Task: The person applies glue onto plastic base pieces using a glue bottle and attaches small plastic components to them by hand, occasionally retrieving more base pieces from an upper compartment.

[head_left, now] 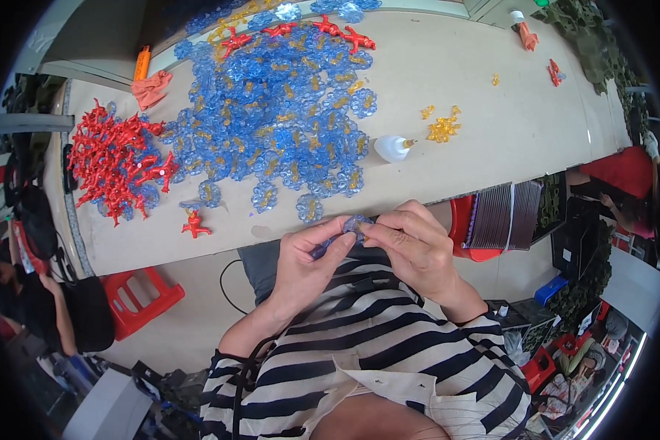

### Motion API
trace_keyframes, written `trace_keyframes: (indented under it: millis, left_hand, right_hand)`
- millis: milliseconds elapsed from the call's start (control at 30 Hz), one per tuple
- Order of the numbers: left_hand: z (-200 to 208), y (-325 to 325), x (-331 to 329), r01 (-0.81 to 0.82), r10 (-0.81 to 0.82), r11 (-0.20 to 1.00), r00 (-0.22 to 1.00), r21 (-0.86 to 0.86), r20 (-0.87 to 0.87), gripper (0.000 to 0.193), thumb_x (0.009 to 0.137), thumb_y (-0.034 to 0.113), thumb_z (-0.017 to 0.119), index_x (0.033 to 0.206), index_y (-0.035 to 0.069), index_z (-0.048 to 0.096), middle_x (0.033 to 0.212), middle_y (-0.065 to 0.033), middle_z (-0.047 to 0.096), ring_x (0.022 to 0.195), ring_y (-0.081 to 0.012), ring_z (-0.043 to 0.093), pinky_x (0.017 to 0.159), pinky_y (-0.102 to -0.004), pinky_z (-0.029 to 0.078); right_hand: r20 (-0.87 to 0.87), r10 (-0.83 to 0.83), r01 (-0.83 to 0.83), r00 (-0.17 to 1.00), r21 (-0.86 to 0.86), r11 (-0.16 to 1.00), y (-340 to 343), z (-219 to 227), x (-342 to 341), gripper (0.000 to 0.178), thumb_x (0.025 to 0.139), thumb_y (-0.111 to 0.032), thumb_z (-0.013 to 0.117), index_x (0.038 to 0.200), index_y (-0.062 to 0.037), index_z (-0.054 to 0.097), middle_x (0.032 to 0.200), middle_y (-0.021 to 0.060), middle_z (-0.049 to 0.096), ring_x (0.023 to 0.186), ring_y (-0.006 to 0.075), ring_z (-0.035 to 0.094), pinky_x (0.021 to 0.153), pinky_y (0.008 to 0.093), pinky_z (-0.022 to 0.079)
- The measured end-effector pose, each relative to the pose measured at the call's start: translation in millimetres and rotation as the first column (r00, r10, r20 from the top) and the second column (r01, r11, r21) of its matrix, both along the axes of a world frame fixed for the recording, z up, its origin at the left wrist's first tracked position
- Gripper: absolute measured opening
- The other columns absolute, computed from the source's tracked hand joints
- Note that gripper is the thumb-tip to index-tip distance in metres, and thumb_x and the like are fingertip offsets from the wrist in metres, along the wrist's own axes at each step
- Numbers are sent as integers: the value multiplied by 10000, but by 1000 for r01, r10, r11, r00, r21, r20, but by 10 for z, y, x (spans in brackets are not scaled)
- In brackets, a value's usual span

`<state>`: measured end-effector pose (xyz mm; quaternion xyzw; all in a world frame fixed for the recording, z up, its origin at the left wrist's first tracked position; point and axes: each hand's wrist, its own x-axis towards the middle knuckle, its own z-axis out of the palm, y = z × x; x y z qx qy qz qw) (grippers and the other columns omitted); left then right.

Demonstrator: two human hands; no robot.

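Observation:
A clear blue flower-shaped plastic piece (356,224) is held between my two hands, just off the table's front edge. My left hand (314,255) is closed, thumb and fingers gripping its left side. From the other side, my right hand (415,248) pinches at its right edge; any small part between those fingertips is hidden. Ahead lies a broad heap of similar blue pieces (271,110), many with a yellow part in the middle. A white squeeze bottle (392,149) with a narrow tip stands right of the heap, near a little pile of yellow plastic parts (444,130).
Red plastic figures (117,158) are piled at the table's left, with one red figure (196,224) apart near the front edge. An orange cloth (151,89) lies behind them. A red stool (141,299) stands at left on the floor. Other people sit at both sides.

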<state>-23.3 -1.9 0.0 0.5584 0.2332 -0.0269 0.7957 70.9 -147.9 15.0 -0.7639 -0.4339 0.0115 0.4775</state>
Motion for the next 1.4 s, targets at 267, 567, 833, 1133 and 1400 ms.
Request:
trace_keyframes:
  millis: [267,567,833,1133,1400]
  left_hand:
    - [-4,-8,8,7,-7,995,1000,97,5,205,858,13,584,1055,-18,631,902,-27,645,792,-44,535,710,-189,445]
    - [77,25,62,-80,37,960,986,-267,-161,209,850,26,591,1052,-15,628,730,4,579,544,-23,383,444,-163,230]
    - [112,12,71,-99,51,960,982,-264,-184,218,852,37,595,1062,-11,623,723,3,577,547,-25,390,442,-165,232]
    - [80,27,-10,-93,70,977,990,-192,-124,194,862,53,603,1044,3,644,780,9,613,575,0,415,477,-148,310]
    - [248,173,-26,-137,146,979,988,152,-52,185,840,52,630,1010,-16,655,806,3,624,649,-15,479,559,-158,377]
  right_hand:
    - [-1,-13,13,1000,-14,1000,7,-17,6,324,577,29,741,894,-14,685,768,71,610,659,201,538,546,279,446]
    - [-181,46,-49,982,-14,999,-44,-25,132,257,638,14,722,891,4,675,780,72,598,667,193,525,562,283,446]
    - [-152,16,-19,988,-20,1000,-29,15,88,276,640,1,729,911,9,673,784,74,594,679,195,524,569,287,445]
    - [-105,-5,4,994,-7,1000,6,-15,28,307,606,-28,750,906,-14,690,772,73,606,673,198,534,572,284,430]
    - [-67,-17,18,998,5,1000,35,83,84,338,600,-16,756,923,14,663,819,93,597,701,222,540,589,300,451]
